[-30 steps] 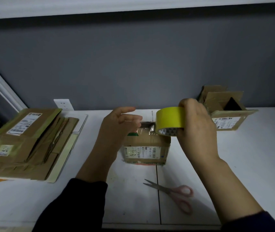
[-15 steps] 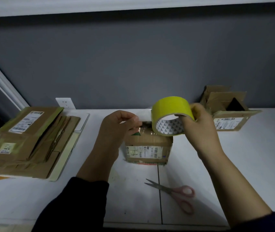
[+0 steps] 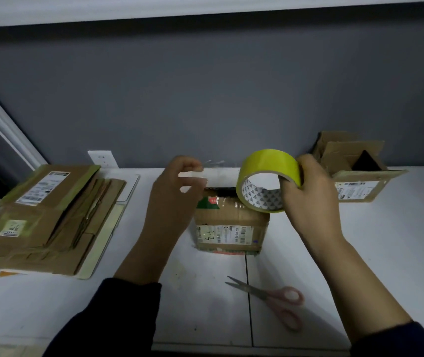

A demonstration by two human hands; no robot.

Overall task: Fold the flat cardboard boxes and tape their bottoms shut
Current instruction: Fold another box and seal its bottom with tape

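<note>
While left grip (image 3: pixel 174 199) pinches clear film (image 3: pixel 218 168), right grip (image 3: pixel 308 199) holds roll (image 3: pixel 270 161).

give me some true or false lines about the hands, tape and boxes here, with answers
1. The right hand holds the tape roll. True.
2. The scissors are in the left hand. False: the scissors lie on the table, in front of the small box.
3. A stack of flat boxes lies at the left of the table. True.
4. The tape roll is blue. False: it is yellow.
5. The left hand pinches the strip of tape pulled off the roll. True.
</note>
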